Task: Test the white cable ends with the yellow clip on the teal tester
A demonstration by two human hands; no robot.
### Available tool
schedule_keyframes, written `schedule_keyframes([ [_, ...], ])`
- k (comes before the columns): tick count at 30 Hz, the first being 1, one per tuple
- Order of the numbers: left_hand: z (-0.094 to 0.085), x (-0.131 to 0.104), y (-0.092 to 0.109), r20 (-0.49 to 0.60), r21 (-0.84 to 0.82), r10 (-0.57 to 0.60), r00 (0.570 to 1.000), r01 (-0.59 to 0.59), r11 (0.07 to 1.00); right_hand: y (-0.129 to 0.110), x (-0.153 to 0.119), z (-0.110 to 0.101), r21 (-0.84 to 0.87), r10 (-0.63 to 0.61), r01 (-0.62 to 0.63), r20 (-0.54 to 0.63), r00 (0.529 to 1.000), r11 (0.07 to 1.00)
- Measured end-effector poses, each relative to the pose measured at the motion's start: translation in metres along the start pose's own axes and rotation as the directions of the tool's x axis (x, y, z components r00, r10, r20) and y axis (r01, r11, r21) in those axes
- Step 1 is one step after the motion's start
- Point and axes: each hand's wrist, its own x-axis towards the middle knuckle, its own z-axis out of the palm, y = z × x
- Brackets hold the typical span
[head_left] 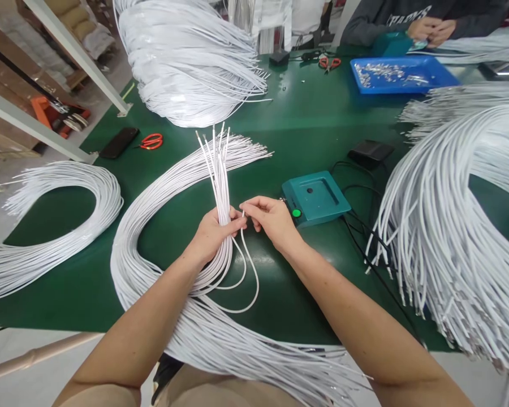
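My left hand (pixel 214 229) is closed round a small bunch of white cables (pixel 223 192), whose ends stick up above the fist. Just to its right, my right hand (pixel 271 217) pinches the end of a single white cable (pixel 251 263) between thumb and fingers. That cable loops down and back toward the bundle. Under and around my left hand lies a large curved bundle of white cables (pixel 129 243) on the green table. Right of my right hand sits a teal device (pixel 318 198) with a lit green button.
More white cable bundles lie at the left (pixel 85 232), the back (pixel 190 62) and the right (pixel 424 215). Red-handled scissors (pixel 151 141) and a black phone (pixel 119 142) lie back left. A blue tray (pixel 407 85) of small parts stands near another person's hands (pixel 432 29). Black cords trail beside the device.
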Motion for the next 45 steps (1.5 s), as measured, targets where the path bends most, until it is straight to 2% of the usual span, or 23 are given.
schedule_keyframes([
  [3, 0.0008, -0.0012, 0.0013, 0.003, -0.031, 0.010, 1.000, -0.010, 0.999, 0.0031, 0.0010, 0.0005, 0.189, 0.093, -0.106, 0.079, 0.993, 0.976],
  [5, 0.0009, -0.0022, 0.0033, 0.007, -0.062, 0.013, 1.000, -0.012, 0.998, 0.0053, 0.0023, 0.0006, 0.339, 0.172, -0.224, 0.176, 0.969, 0.914],
  [7, 0.0006, -0.0032, 0.0048, 0.016, -0.077, 0.012, 1.000, -0.011, 0.997, 0.0069, 0.0037, 0.0002, 0.403, 0.202, -0.287, 0.242, 0.949, 0.869],
  [14, 0.0036, -0.0069, 0.0031, 0.135, 0.057, 0.073, 0.988, -0.082, 0.995, 0.0083, 0.0047, -0.0025, 0.322, 0.189, -0.252, 0.216, 0.958, 0.912],
  [17, 0.0041, -0.0079, 0.0016, 0.147, 0.074, 0.095, 0.985, -0.107, 0.991, 0.0081, 0.0043, -0.0032, 0.265, 0.154, -0.222, 0.255, 0.955, 0.938],
  [21, 0.0009, -0.0080, 0.0018, 0.159, 0.071, 0.102, 0.982, -0.114, 0.991, 0.0053, 0.0044, -0.0048, 0.319, 0.194, -0.310, 0.347, 0.918, 0.896],
  [25, -0.0028, -0.0081, 0.0035, 0.112, 0.079, 0.094, 0.989, -0.103, 0.992, 0.0028, 0.0045, -0.0064, 0.363, 0.244, -0.388, 0.382, 0.891, 0.847],
  [31, -0.0045, -0.0070, 0.0032, 0.045, 0.061, 0.102, 0.994, -0.104, 0.993, 0.0032, 0.0037, -0.0066, 0.350, 0.183, -0.303, 0.336, 0.924, 0.887],
  [37, -0.0023, -0.0076, 0.0046, 0.030, 0.038, 0.130, 0.991, -0.131, 0.991, 0.0028, 0.0026, -0.0033, 0.222, 0.094, -0.127, 0.153, 0.984, 0.967],
  [39, -0.0024, -0.0073, 0.0046, 0.032, 0.034, 0.140, 0.990, -0.141, 0.989, 0.0041, 0.0038, -0.0043, 0.234, 0.095, -0.131, 0.157, 0.983, 0.963],
  [43, -0.0043, -0.0058, 0.0030, 0.043, 0.043, 0.156, 0.987, -0.158, 0.987, 0.0063, 0.0069, -0.0079, 0.307, 0.148, -0.227, 0.259, 0.954, 0.924],
  [45, -0.0052, -0.0054, 0.0022, 0.055, 0.050, 0.156, 0.986, -0.159, 0.986, 0.0061, 0.0074, -0.0084, 0.309, 0.170, -0.250, 0.264, 0.949, 0.918],
])
